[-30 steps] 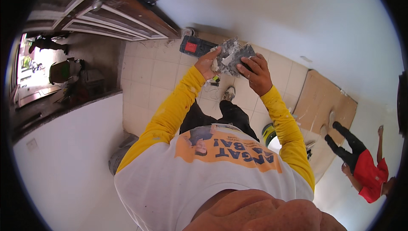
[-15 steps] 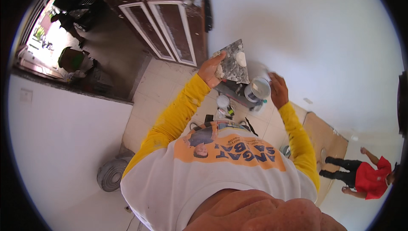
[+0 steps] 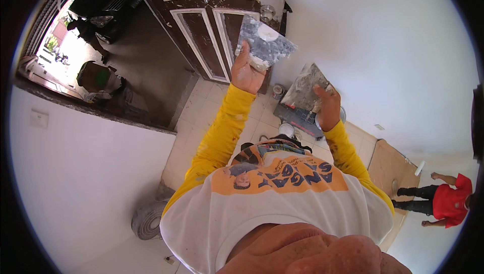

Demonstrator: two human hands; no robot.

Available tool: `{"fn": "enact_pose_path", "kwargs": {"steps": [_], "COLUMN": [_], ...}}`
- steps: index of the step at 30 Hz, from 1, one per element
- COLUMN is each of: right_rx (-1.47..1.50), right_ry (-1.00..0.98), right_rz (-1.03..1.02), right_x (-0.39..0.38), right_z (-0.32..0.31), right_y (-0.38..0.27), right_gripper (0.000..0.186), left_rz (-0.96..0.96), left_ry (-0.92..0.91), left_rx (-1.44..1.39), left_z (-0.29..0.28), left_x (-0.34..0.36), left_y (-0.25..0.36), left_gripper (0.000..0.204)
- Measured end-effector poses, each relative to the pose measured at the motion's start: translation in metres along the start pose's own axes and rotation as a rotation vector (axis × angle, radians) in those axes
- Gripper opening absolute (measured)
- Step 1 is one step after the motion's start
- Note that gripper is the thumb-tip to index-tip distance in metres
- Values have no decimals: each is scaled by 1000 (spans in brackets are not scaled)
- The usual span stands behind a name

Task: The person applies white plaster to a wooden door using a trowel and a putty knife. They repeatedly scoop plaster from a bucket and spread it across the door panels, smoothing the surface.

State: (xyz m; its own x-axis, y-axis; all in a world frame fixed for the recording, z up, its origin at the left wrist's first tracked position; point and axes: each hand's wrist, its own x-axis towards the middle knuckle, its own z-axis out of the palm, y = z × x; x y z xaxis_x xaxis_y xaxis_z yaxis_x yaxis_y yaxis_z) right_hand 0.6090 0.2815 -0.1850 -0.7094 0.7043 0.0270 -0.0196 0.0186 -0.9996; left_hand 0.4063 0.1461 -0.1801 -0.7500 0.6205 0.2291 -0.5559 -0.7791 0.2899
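Two plaster-caked tools are in play. Left hand is closed around the lower edge of a square plastering hawk, holding it raised and tilted, likely so the white dab of putty above the hand stays on. Right hand grips a broad plastering trowel, blade angled up beyond its fingers, close to the white wall. Behind the left hand stands a dark panelled door.

Yellow sleeves, white shirt with orange print, seemingly paint-flecked.
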Motion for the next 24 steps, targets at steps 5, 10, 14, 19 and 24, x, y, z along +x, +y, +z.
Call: {"fn": "enact_pose_path", "kwargs": {"steps": [5,10,14,19,24], "right_rx": [-711,-808,-790,-554,1125], "right_ry": [46,228,113,-29,-199], "right_rz": [-1278,-776,-798,-572,560], "right_x": [35,89,89,105,92], "right_z": [56,96,101,121,170], "right_y": [24,74,72,51,-3], "right_gripper": [49,61,54,30,29], "left_rz": [67,52,51,53,379], "left_ry": [123,163,129,35,-190], "left_rx": [55,91,98,120,1494], "left_z": [-16,-10,-18,-39,-123], "left_x": [17,20,40,67,85], "left_y": [25,45,82,123,162], "left_gripper": [38,35,35,34,51]}}
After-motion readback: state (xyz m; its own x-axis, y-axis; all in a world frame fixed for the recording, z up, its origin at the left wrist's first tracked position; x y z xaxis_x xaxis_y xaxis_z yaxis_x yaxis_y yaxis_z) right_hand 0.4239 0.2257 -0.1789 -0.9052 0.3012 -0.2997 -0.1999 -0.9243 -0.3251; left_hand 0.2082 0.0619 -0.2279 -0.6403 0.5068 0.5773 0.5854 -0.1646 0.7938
